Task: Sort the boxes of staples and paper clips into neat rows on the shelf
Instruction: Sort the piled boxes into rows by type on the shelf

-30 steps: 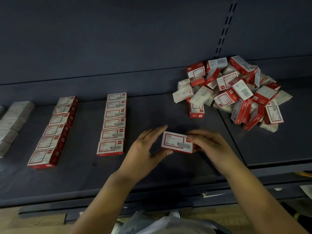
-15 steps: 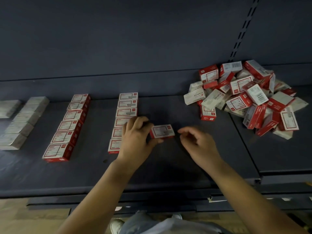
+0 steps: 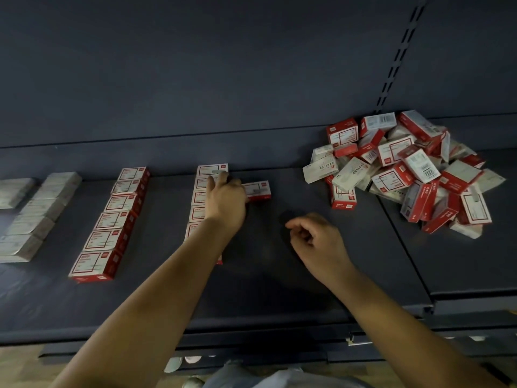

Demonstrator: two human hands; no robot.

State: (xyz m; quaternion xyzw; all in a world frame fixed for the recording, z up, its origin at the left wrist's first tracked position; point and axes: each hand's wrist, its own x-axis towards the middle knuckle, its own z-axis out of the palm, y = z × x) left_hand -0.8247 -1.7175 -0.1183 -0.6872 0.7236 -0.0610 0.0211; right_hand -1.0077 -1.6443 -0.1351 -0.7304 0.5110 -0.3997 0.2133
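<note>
My left hand [image 3: 226,199] reaches to the back of the dark shelf [image 3: 279,275] and grips a red and white box [image 3: 257,189], held just right of the far end of a row of like boxes [image 3: 208,175]. My forearm hides that row's near part. A second red and white row [image 3: 112,222] lies further left. A loose heap of red and white boxes and white staples boxes [image 3: 405,169] sits at the right. My right hand [image 3: 316,242] hovers above the shelf's middle, fingers loosely curled, holding nothing.
Two rows of pale grey-white boxes [image 3: 36,214] lie at the far left. The shelf's back panel [image 3: 251,79] rises behind everything, with a slotted upright [image 3: 397,57] at right. A seam [image 3: 402,247] splits the shelf under the heap. My shoes show below.
My right hand let go of the box and drew back. My left hand carried the box away from me to the back of the shelf beside the row's far end.
</note>
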